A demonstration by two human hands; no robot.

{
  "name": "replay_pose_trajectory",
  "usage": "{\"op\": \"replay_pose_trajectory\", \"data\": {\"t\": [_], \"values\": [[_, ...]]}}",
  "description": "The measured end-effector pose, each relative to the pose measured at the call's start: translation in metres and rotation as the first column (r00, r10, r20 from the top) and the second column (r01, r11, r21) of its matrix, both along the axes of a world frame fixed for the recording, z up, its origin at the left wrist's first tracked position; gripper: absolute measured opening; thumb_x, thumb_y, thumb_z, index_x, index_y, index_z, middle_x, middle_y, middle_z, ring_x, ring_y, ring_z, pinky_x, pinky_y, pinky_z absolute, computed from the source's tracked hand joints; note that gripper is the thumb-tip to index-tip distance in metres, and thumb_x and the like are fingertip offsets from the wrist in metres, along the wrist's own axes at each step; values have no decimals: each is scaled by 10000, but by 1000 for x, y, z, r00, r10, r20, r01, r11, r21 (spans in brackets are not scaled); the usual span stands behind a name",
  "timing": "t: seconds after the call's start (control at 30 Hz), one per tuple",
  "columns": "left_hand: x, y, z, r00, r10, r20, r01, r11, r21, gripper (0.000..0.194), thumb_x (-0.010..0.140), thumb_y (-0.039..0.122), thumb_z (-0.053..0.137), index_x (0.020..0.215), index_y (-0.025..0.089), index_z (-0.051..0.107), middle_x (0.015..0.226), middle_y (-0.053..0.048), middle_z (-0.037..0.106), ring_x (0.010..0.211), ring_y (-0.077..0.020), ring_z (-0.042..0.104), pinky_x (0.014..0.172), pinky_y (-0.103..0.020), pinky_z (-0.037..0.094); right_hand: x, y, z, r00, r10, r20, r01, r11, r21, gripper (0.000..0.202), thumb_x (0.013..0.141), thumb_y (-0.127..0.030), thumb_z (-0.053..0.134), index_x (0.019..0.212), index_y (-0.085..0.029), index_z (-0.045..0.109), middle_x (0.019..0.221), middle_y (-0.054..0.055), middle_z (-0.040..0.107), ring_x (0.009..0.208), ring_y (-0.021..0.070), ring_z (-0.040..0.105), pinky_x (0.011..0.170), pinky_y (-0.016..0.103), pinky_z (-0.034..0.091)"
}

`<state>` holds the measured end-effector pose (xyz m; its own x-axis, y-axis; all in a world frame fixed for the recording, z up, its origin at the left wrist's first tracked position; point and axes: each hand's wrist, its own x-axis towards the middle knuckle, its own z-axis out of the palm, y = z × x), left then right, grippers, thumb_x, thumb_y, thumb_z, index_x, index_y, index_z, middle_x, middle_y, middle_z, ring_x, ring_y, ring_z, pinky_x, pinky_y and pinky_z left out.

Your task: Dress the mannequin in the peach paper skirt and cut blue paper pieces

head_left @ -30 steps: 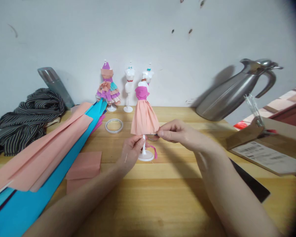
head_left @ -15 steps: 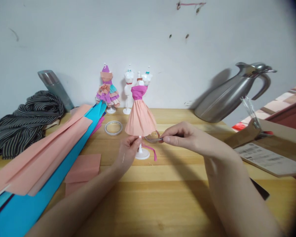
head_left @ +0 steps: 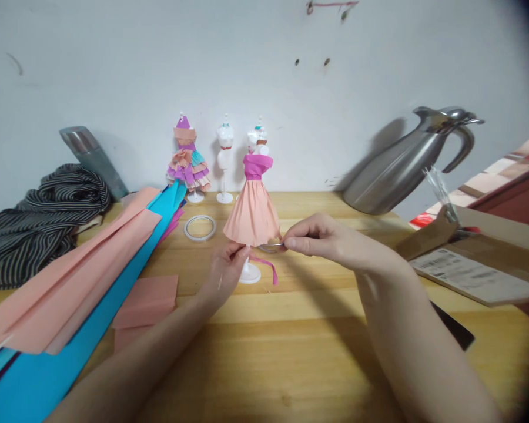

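A small dress-form mannequin wears a paper dress with a magenta top and a pleated peach skirt (head_left: 253, 214). Its white round base (head_left: 249, 274) is on the table, and the form leans to the right. At the stand's post, just under the hem, my left hand (head_left: 227, 270) is closed in a pinch. My right hand (head_left: 320, 238) pinches a thin metal tool (head_left: 277, 245) that looks like tweezers, its far end by the skirt's right hem. A magenta paper strip (head_left: 271, 267) curls beside the base. What the tool's tip touches is hard to make out.
Behind stand a ruffled-dress mannequin (head_left: 187, 158) and a white one (head_left: 224, 141). A tape roll (head_left: 200, 228) and folded peach paper (head_left: 152, 296) lie left, near long peach and blue sheets (head_left: 101, 252). On the right are a metal jug (head_left: 397, 167) and a cardboard box (head_left: 480, 273).
The dressed mannequin's top has tilted to the right, now covering more of the white form behind. My right hand and the tool have shifted slightly left; the whole view has shifted a little.
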<state>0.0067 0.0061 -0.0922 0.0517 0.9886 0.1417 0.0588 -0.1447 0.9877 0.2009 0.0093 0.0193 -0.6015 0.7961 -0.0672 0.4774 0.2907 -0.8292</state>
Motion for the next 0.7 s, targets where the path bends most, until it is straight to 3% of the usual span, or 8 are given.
{"op": "replay_pose_trajectory", "data": {"t": [0.5,0.7], "values": [[-1,1,-3,1000,-8,3,8,1000,-11,300,741,382,563,566,141,598,508,28,474,506,-90,393,514,-228,290,3,1,-2,997,69,47,-68,998,-15,481,823,-528,520,525,-185,361,587,-40,234,554,89,218,524,271,182],[1,0,-1,1000,24,4,-24,999,-49,300,700,411,565,582,141,616,504,20,486,501,-99,403,497,-229,288,2,2,-1,999,41,35,-41,999,4,471,818,-545,504,543,-188,366,596,-37,231,568,95,221,534,272,186]]}}
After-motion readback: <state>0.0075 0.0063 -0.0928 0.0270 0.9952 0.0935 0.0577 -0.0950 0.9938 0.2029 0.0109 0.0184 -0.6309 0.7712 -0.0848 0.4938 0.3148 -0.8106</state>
